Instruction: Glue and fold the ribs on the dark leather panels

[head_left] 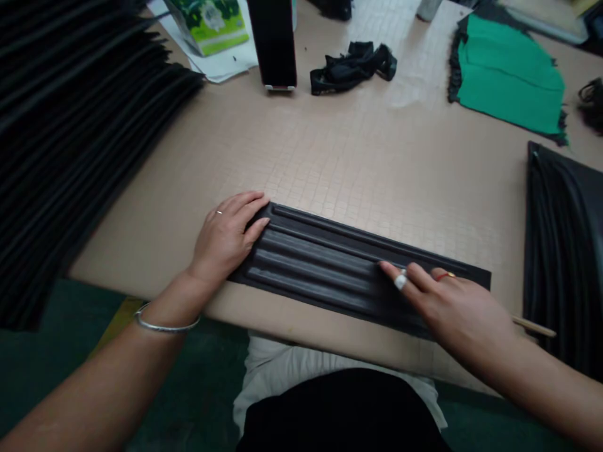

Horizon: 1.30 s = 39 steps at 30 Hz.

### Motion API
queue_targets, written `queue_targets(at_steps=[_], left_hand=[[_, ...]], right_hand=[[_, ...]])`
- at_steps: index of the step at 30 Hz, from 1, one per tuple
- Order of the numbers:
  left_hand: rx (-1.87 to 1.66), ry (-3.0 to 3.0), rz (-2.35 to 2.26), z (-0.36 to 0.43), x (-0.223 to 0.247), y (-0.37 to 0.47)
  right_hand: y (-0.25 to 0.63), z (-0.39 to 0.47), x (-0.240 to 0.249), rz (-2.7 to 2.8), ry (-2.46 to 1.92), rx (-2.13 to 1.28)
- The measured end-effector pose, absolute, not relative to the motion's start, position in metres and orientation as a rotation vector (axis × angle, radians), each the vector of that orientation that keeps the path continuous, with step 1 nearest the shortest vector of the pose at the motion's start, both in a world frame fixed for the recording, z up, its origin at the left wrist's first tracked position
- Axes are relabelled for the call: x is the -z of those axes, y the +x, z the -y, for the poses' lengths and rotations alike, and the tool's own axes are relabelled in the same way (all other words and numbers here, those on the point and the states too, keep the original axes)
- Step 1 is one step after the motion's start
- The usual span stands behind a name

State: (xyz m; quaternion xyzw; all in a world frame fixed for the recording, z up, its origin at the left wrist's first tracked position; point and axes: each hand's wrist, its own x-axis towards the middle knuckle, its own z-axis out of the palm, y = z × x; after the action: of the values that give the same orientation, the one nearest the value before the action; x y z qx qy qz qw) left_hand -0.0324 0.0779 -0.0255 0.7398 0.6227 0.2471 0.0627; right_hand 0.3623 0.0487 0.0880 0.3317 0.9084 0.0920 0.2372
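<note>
Black and ridged, the panel [320, 260] lies by the near edge of the table [358, 157], its long axis running left to right almost in line with that edge, and here are both hands on it! The left hand [223, 235] has the left end, fingers pressed together over the far left corner, thumb a little apart, tips on the surface rather than pinching. Over to the right hand [452, 304], across the right-hand part of the panel: index fingertip [386, 269] touching down on a ridge and pointing leftward, along the length rather than across it, the other fingers curled in behind. A thin stick [537, 326] pokes out by the right wrist; whether those hidden fingers pinch it, I cannot tell. So the middle stretch lies between the two hands, the right fingertip nearer to it. Dark sheets [94, 107] fan over the table's left side, another dark stack [560, 251] sits at the right, and green cloth [513, 75] lies toward the far right corner, well apart from the fingers.
</note>
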Motion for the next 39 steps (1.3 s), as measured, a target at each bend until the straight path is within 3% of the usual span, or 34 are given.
queue_targets(at_steps=[7, 16, 20, 23, 31, 39], left_hand=[[-0.688, 2.293, -1.893, -0.078, 0.027, -0.037], [-0.68, 2.286, -1.823, -0.083, 0.01, -0.027], [-0.743, 2.295, -1.775, -0.055, 0.011, -0.016], [-0.604, 2.322, -1.84, -0.035, 0.015, -0.01], [-0.484, 2.27, -2.016, -0.026, 0.017, -0.003], [-0.5, 2.269, -1.999, -0.026, 0.015, -0.003]], right_hand=[[0.499, -0.019, -0.088, -2.516, 1.16, -0.217], [0.525, -0.013, -0.077, -2.354, 1.493, -0.016], [0.479, -0.024, -0.055, -2.533, 1.569, 0.206], [0.405, -0.049, -0.043, -2.601, 1.435, 0.339], [0.206, -0.115, -0.058, -2.756, 0.968, 0.566], [0.175, -0.142, -0.078, -2.666, 0.788, 0.737]])
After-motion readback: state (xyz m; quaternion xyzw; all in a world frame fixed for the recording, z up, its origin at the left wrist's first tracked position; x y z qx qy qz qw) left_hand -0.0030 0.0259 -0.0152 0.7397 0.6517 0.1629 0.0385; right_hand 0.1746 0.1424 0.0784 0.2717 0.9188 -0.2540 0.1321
